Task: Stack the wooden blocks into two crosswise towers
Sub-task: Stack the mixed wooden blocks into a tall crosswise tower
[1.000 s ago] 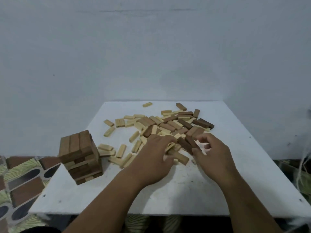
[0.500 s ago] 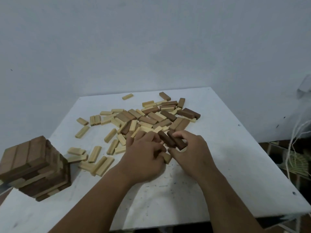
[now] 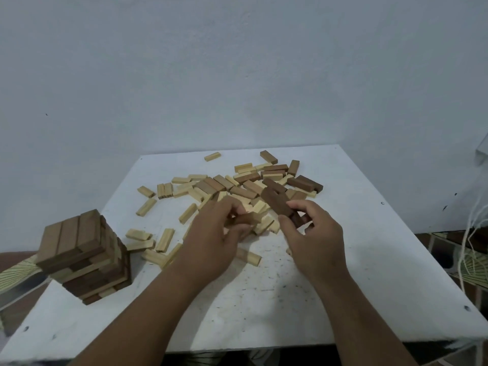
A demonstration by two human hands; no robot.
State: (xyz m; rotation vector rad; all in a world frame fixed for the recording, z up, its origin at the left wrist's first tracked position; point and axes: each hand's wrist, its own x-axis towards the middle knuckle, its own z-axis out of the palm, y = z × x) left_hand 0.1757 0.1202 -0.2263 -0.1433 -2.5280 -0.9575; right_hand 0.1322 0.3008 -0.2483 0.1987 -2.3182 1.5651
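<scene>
Dark blocks (image 3: 277, 203) in right hand (image 3: 314, 239), above loose pile (image 3: 237, 186).

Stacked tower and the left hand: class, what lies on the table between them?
Head view: loose pale blocks lie between tower and left hand.

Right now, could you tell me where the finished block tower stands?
In the head view the tower stands at the white table's near left corner, left of the left hand and the scattered blocks.

Pale blue-grey wall (image 3: 237, 75) at 12 o'clock. White table (image 3: 369, 260) centre. Patterned floor (image 3: 15, 270) at 9 o'clock. Light dim, even.
</scene>
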